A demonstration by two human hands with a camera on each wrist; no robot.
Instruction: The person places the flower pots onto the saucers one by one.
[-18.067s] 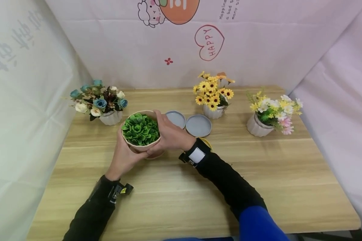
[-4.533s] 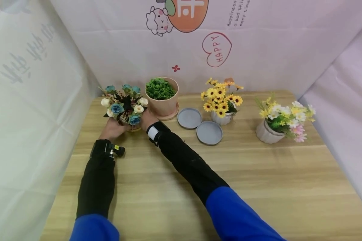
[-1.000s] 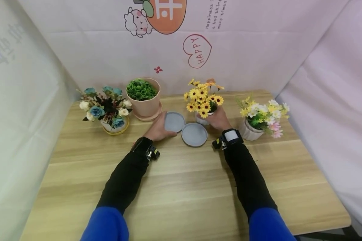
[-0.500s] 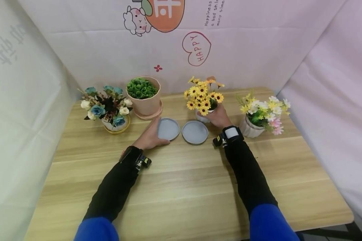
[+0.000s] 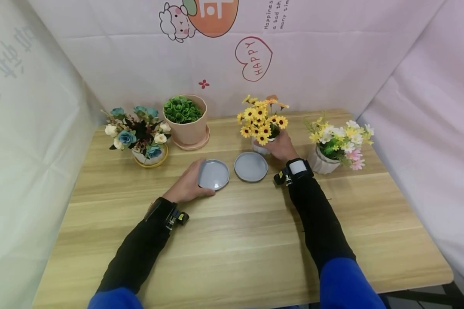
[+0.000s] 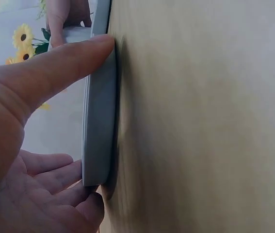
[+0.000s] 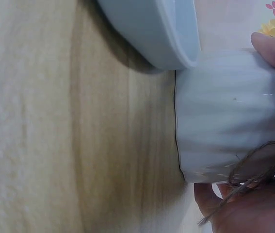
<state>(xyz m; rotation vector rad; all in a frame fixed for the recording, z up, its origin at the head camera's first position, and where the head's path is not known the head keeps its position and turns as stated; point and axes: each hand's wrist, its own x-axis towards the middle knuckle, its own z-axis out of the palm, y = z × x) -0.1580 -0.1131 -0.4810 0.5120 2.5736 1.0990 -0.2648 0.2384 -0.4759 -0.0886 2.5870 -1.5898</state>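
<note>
The person's left hand [image 5: 189,182] held a grey saucer [image 5: 214,175] between thumb and fingers, the thumb pressed to its side wall and the fingers bent about the opposite edge; the saucer was at the middle of the wooden table [image 5: 236,244], just in front of the hand, with a narrow shadow under its rim in the left wrist view, though whether its whole base touched the wood could not be told. The right hand [image 5: 282,147] gripped a white fluted pot [image 7: 229,116] of yellow flowers [image 5: 261,120], thumb on one side and fingers on the other, with a loop of twine [image 7: 258,160] hanging from the pot near the palm. The pot was upright on the table toward the back, and a second grey saucer [image 5: 251,167] lay flat just in front of it, apart from the saucer in the left hand. To the right of the right hand was a pot of mixed flowers [image 5: 322,161], white, yellow and pink. At the back left, a pink pot [image 5: 191,131] of green leaves stood on a pink saucer [image 5: 197,145], and beside it a pot of blue and cream roses [image 5: 137,137] sat on a yellow saucer [image 5: 162,160]
</note>
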